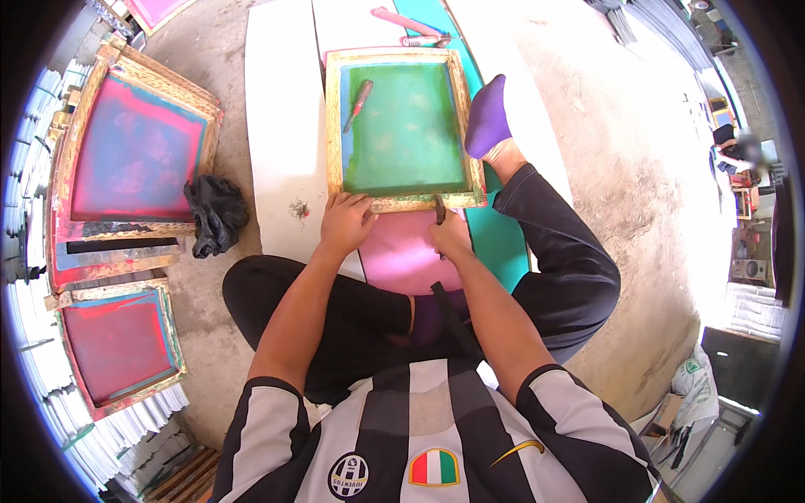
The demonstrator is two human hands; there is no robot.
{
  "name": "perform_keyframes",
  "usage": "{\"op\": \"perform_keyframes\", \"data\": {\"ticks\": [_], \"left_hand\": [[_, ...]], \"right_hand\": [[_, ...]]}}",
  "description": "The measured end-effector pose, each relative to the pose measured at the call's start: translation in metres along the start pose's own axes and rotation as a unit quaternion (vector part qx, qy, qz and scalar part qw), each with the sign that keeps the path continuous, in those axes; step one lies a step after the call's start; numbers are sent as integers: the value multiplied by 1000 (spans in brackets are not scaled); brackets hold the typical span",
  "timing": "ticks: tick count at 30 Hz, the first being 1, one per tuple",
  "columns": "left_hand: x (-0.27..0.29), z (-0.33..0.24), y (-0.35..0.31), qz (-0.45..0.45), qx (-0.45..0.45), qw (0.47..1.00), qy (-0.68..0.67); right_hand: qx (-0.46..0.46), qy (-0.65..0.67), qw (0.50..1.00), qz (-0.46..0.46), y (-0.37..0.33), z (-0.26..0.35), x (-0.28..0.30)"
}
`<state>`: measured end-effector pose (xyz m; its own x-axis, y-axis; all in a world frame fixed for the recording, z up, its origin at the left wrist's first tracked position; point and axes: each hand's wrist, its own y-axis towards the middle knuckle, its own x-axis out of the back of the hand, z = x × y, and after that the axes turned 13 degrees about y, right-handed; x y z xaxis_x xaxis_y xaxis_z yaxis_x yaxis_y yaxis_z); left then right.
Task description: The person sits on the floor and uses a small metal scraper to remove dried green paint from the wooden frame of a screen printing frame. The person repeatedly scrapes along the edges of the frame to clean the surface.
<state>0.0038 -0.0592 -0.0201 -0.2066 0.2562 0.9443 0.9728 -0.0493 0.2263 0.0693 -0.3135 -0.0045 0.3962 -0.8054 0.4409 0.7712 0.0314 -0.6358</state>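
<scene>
The wooden screen frame [334, 126] with green mesh [411, 126] lies flat at twelve o'clock from both hands, on the white board [281, 101]. It is nearly square in this view, its side rails running roughly twelve to six and its near rail crossing from nine to three, right at the fingertips.

The left hand [346, 222] rests with fingers together on the near rail by its seven o'clock corner; whether it grips or only presses cannot be told. The right hand [453, 233] is closed around a dark hand tool [440, 211], whose long axis points about twelve o'clock and whose tip meets the near rail, right of its middle. The right hand is thus nearer the five o'clock corner.

A screwdriver [360, 102] lies on the mesh towards ten o'clock, its shaft slanting to seven. A small tangle of scraps [298, 208] sits at ten o'clock from the left hand.
</scene>
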Motion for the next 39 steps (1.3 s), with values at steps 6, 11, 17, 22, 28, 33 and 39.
{"op": "perform_keyframes", "data": {"ticks": [6,11,17,22,28,33,39], "left_hand": [[3,0,4,-6,18,999,-41],[11,-15,5,-54,-45,996,-56],[22,-11,-1,-61,-51,996,-39],[35,8,-7,-21,-27,999,5],[57,59,-4,155,97,979,87],[61,103,-9,281,323,896,114],[58,88,-7,271,382,873,138]], "right_hand": [[33,76,995,60,-6,-10,0],[69,75,985,138,-43,16,-18],[101,40,976,187,-60,42,-43],[103,8,961,256,-49,47,-57],[31,120,935,333,-46,56,-74],[7,159,932,325,-49,54,-74],[73,148,963,215,-21,-2,-51]]}}
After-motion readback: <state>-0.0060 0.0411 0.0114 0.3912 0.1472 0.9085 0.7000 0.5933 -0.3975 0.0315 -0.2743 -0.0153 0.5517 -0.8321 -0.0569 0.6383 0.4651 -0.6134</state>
